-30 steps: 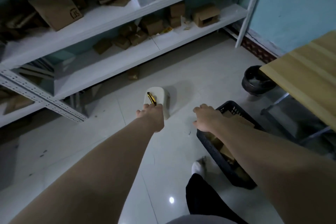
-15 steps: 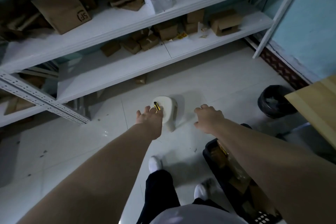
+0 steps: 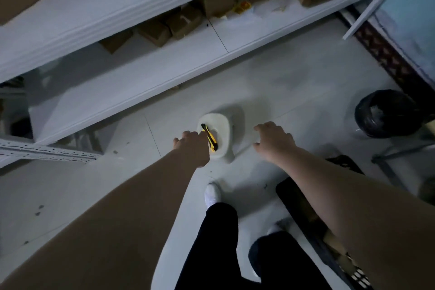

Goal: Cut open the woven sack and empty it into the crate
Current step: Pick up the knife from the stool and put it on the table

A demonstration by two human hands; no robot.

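Observation:
A yellow-and-black utility knife (image 3: 210,138) lies on a small white stool (image 3: 222,129) on the floor. My left hand (image 3: 191,146) reaches down to it, with the fingertips against the knife's left side; the grip is hidden from here. My right hand (image 3: 274,140) hovers to the right of the stool, fingers spread and holding nothing. The black crate (image 3: 290,194) stands on the floor at lower right, mostly covered by my right forearm, with brown cardboard pieces showing inside. No woven sack is in view.
A white metal shelf rack (image 3: 164,59) with cardboard boxes runs across the back. A black bin (image 3: 386,115) stands at the right beside a metal table leg (image 3: 388,174). My legs and a white shoe (image 3: 213,193) are below the stool.
The view has moved forward and tilted down; the wooden table has left the frame. My left hand closed the small gap to the knife and now touches it. My right hand stays spread.

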